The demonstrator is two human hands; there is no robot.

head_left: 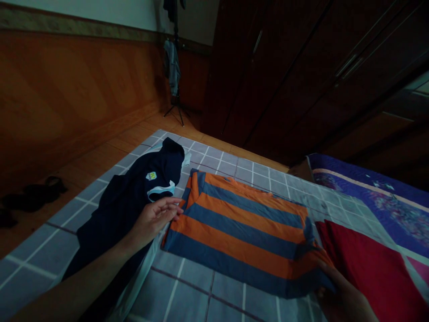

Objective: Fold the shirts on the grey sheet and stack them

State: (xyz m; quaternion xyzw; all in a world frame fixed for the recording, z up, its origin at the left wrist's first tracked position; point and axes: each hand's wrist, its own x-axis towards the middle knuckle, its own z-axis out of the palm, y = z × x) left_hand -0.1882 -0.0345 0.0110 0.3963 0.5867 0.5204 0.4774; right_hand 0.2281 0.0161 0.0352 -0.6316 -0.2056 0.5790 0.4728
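The striped shirt (pixel 241 232) lay flat, one corner pinched by the right hand (pixel 345 297), the left hand (pixel 154 221) open beside it, the navy shirt (pixel 124 210) unfolded.

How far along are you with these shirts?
The orange-and-blue striped shirt looks flat and neat. The right hand holds its corner, and the left hand touches its edge. Left to do: the navy shirt, lying loose, and maybe the red cloth.
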